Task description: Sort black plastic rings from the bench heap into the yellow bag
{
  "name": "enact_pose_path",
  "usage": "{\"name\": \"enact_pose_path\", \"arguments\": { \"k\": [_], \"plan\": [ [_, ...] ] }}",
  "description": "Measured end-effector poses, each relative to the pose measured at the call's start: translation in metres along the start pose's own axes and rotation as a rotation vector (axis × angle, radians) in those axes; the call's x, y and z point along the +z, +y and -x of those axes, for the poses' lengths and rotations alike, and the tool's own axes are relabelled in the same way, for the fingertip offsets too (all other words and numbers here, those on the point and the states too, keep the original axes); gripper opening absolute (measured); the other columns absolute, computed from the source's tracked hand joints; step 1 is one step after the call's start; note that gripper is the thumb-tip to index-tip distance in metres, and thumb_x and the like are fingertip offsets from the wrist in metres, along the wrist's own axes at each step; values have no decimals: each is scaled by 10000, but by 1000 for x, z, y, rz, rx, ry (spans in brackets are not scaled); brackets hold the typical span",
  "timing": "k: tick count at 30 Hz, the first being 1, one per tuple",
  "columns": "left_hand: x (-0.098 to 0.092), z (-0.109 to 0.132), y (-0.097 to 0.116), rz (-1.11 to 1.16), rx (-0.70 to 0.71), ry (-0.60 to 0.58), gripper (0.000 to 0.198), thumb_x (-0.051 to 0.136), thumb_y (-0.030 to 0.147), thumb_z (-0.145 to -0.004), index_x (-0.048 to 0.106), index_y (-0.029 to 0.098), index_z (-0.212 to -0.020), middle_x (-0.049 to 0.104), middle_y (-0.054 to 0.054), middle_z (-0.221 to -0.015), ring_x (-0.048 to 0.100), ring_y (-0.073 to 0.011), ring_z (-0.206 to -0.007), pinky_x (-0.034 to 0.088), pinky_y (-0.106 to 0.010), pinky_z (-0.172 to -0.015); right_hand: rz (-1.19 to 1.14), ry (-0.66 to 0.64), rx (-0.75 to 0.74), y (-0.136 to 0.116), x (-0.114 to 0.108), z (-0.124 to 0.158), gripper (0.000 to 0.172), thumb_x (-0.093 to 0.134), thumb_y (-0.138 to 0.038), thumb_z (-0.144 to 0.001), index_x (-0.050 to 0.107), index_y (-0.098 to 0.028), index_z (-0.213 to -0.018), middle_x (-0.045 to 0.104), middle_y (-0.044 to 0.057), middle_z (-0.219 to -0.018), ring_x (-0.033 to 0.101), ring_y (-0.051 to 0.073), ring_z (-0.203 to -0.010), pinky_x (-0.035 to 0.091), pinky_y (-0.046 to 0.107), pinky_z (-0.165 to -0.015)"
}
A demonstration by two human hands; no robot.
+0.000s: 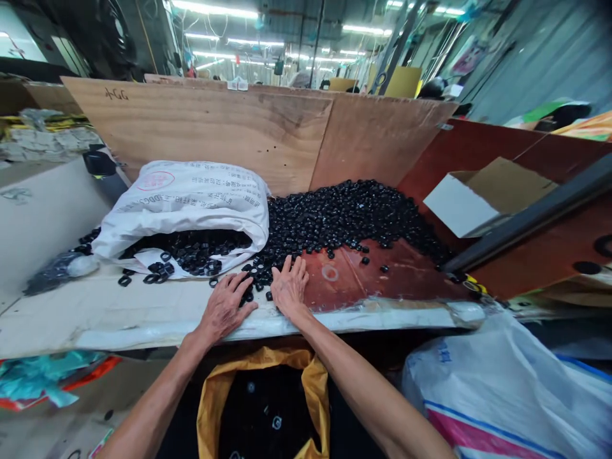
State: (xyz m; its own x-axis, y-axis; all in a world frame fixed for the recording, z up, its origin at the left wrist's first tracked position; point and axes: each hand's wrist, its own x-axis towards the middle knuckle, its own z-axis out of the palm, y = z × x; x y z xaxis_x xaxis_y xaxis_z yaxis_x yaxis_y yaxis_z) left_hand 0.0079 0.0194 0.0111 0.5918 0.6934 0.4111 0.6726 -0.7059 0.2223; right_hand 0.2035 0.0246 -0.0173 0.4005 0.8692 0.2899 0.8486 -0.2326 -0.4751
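My left hand [227,308] lies over the front of the worktop, fingers stretched out beside a few small black ring-shaped parts [258,274]. To its right, my right hand [290,284] rests flat with fingers extended, at the near edge of the loose parts. Between the two hands lie several of these parts. Behind them a large heap of the same black parts [344,213] spreads across the red-brown board [344,277]. A white woven sack [205,191] lies on its side at the left, its mouth towards me, with more parts inside and spilling out.
Below the worktop edge a yellow-rimmed bag [210,408] hangs open with dark contents. Wooden panels [229,121] wall the back. A small carton [461,201] and a dark slanted bar [535,213] stand at the right. A white sack [516,382] sits lower right.
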Motion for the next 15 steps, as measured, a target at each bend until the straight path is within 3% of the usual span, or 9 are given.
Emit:
{"name": "enact_pose_path", "arguments": {
  "k": [4, 7, 11, 15],
  "plan": [
    [-6, 6, 3, 5, -30, 101, 576, 695, 377, -870, 526, 207, -1394, 496, -147, -1490, 427, -365, -1386, 389, -585, -1151, -101, -31, -29, -16, 5, 3, 612, 385, -352, -1024, 318, -18, -1532, 257, 314, -1601, 152, 432, -1504, 214, 673, -1120],
    [-9, 10, 5, 12, -63, 186, 435, 679, 334, -882, 594, 213, -1291, 529, -137, -1425, 445, -352, -1355, 392, -576, -1146, -184, 35, -67, -12, -5, 8, 567, 383, -346, -1016, 361, -71, -1512, 281, 279, -1593, 175, 407, -1498, 227, 683, -1113],
    [-9, 10, 5, 30, -108, 215, 200, 604, 245, -935, 694, 223, -1112, 611, -106, -1237, 545, -290, -1193, 488, -488, -1049, -341, 54, -313, 4, -29, 23, 429, 524, -290, -938, 569, -108, -1324, 478, 209, -1396, 452, 333, -1315, 389, 514, -1090],
    [-7, 11, 4, 18, -149, 228, 181, 590, 265, -952, 728, 221, -1060, 632, -99, -1089, 582, -268, -1054, 529, -449, -941, -424, -207, -567, 10, -38, 35, 316, 567, -196, -897, 644, -179, -1202, 598, 103, -1102, 614, 229, -992, 522, 344, -915]
  ]
}}
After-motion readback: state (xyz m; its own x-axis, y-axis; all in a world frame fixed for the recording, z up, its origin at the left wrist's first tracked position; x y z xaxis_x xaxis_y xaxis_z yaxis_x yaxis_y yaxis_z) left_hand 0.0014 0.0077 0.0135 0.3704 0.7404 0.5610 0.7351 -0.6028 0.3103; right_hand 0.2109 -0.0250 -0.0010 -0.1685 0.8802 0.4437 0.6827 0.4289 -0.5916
